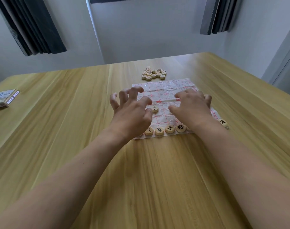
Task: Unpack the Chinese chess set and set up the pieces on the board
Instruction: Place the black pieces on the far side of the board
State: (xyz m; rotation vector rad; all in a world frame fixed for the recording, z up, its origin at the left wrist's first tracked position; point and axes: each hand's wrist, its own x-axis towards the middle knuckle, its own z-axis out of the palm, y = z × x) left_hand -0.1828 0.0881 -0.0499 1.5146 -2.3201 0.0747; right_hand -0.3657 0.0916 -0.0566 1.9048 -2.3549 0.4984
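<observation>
On board [170, 90], 6 pcs visible, L hand [132, 111] fingers spread, thumb touching 1 piece [155, 108], R hand [193, 104] flat

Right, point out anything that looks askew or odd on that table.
The thin plastic chess board sheet is creased and wrinkled, not lying flat, and sits slightly askew to the light wooden table. The round wooden pieces in the near row look orderly.
</observation>
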